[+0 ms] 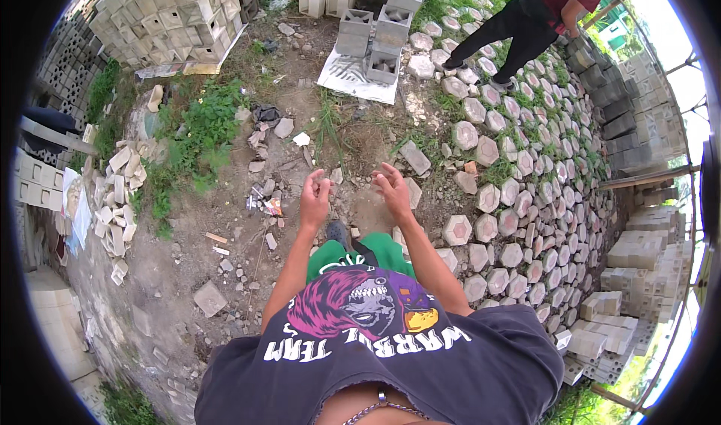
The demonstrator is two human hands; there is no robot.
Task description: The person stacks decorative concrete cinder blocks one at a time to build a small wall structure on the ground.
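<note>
Both of my hands hang in the air in front of me, over bare dirt, with nothing in them. My left hand (315, 198) has its fingers loosely bent and apart, palm turned inward. Across a gap from it, my right hand (392, 189) is also open, its fingers spread and slightly curled. Beyond the right hand a grey rectangular block (414, 158) lies on the ground. A flat stone piece (413, 194) shows just beside the right wrist. Below my hands are my green shorts (387, 248) and one dark shoe (337, 233).
Hexagonal pavers (457, 230) cover the ground at right, where another person (518, 31) stands. Hollow concrete blocks (354, 33) stand ahead on a white sheet (338, 77). A tall block stack (169, 19) rises at far left. Weeds (206, 117), rubble (119, 192) and litter (269, 203) lie left.
</note>
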